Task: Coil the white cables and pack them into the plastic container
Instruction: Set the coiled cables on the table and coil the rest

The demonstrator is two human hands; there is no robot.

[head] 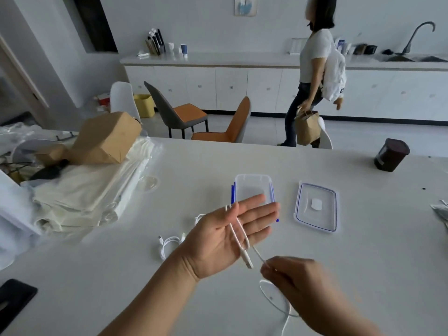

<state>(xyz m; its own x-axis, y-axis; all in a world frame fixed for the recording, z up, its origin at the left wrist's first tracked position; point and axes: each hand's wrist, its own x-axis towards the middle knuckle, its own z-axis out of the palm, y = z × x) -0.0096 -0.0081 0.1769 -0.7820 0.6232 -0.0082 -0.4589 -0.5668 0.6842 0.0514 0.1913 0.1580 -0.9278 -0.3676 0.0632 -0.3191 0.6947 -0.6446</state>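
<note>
My left hand (228,235) is held palm up with straight fingers, and a white cable (238,235) lies wrapped across the palm, its plug end hanging near the wrist. My right hand (294,284) pinches the same cable just below the left hand, and the rest of it loops down under that hand toward the table's front edge. A second white cable (167,244) lies coiled on the table left of my left hand. The clear plastic container (252,184) with blue clips stands open behind my left hand. Its lid (315,207) lies flat to the right.
A pile of cream cloth in plastic (80,197) with a brown paper bag (106,139) fills the table's left side. A dark cup (390,155) stands far right, a black phone (14,300) at the near left edge. A person walks past beyond the table.
</note>
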